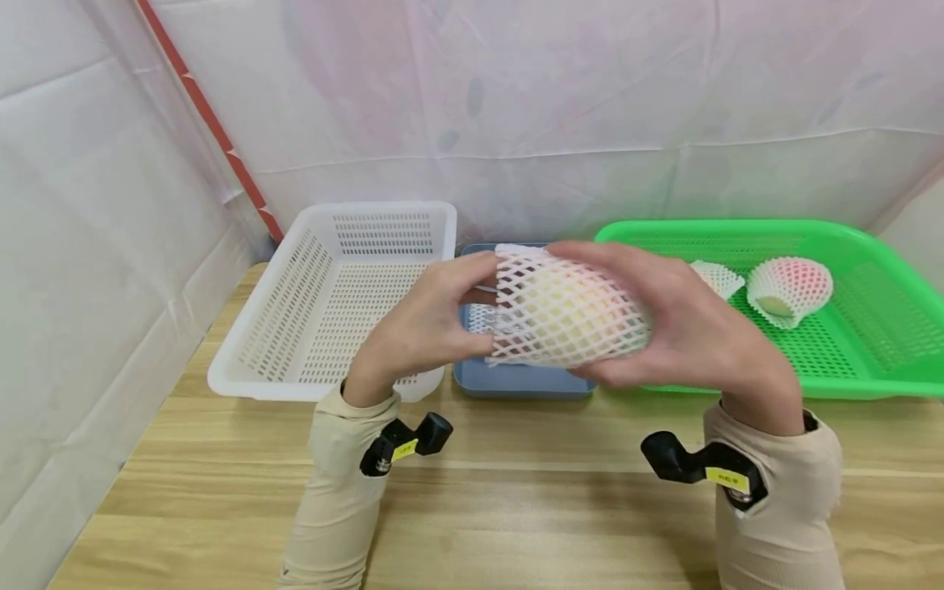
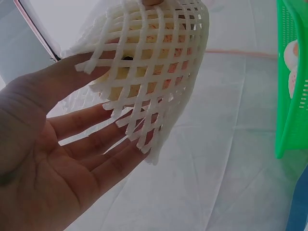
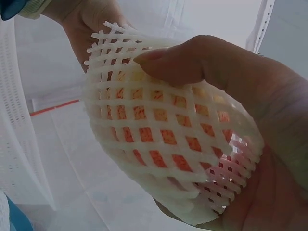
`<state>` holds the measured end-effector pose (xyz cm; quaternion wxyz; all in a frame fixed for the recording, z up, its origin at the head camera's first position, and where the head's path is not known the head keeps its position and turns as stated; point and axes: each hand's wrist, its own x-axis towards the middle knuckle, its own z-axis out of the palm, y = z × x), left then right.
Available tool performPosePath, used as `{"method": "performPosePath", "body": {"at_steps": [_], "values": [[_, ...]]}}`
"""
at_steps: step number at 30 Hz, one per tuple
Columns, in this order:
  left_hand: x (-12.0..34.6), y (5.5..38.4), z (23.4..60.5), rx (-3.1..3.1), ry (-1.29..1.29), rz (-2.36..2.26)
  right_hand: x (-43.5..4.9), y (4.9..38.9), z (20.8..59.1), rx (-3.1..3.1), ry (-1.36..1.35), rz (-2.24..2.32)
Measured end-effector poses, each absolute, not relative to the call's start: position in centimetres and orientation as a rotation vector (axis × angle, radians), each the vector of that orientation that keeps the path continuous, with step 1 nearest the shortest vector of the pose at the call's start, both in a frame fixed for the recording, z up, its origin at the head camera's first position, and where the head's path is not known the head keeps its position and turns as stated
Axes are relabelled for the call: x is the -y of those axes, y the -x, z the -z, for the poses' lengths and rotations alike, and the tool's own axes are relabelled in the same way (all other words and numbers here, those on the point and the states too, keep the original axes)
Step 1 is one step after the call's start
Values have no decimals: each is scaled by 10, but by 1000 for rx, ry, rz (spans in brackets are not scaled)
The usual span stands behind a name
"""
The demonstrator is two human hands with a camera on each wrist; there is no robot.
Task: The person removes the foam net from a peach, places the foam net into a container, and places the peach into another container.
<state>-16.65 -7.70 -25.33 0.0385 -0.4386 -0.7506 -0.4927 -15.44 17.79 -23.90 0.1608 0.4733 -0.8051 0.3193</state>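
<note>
An apple [image 3: 163,113], red and yellow, sits inside a white foam net [image 1: 509,315], held up over the blue-grey tray [image 1: 524,381]. My right hand [image 1: 686,328] grips its right end through the net; the thumb lies across the mesh in the right wrist view. At the net's loose left rim, my left hand [image 1: 428,315] holds the edge between thumb and fingers. In the left wrist view, mesh strands cross the left thumb and fingertips [image 2: 139,147]. Part of the apple shows through the net's mouth there.
A white basket [image 1: 258,389] stands to the left on the wooden table [image 1: 516,508]. Fruit in foam nets [image 1: 792,287] lies in the green basket [image 1: 848,387] at right. Another piece of white netting [image 1: 481,318] shows in the tray behind the hands.
</note>
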Motion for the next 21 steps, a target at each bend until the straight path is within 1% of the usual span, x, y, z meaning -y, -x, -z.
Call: {"method": "performPosePath", "body": {"at_steps": [4, 8, 12, 15, 21], "values": [[77, 168, 254, 2277, 1319, 1514, -178, 155, 239, 2299, -1338, -947], [78, 168, 253, 2313, 1216, 1514, -177, 154, 237, 2288, -1306, -997], [78, 168, 253, 2347, 1110, 1517, -176, 153, 236, 2273, -1218, -1043], [79, 169, 254, 2334, 1080, 1553, -174, 151, 235, 2273, -1146, -1084], [79, 168, 254, 2267, 1051, 1671, -171, 150, 236, 2229, -1098, -1359]]}}
